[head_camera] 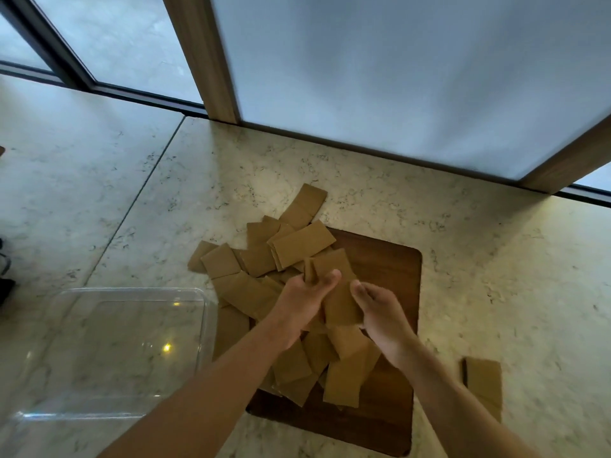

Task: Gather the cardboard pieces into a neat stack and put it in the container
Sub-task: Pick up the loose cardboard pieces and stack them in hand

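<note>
Several brown rectangular cardboard pieces (pixel 299 246) lie in a loose, overlapping heap across the marble floor and a dark wooden board (pixel 386 269). My left hand (pixel 305 302) grips a few pieces at the middle of the heap, thumb on top. My right hand (pixel 380 317) presses against the right edge of one upright piece (pixel 340 304) held between both hands. A small separate stack (pixel 483 381) rests on the floor to the right. The clear plastic container (pixel 205 312) stands empty at the lower left, beside the heap.
A frosted glass panel (pixel 396 77) in a wooden frame (pixel 201 57) stands just behind the heap. A dark door track (pixel 139 92) runs along the far left. Pale marble floor (pixel 512 259) surrounds the board.
</note>
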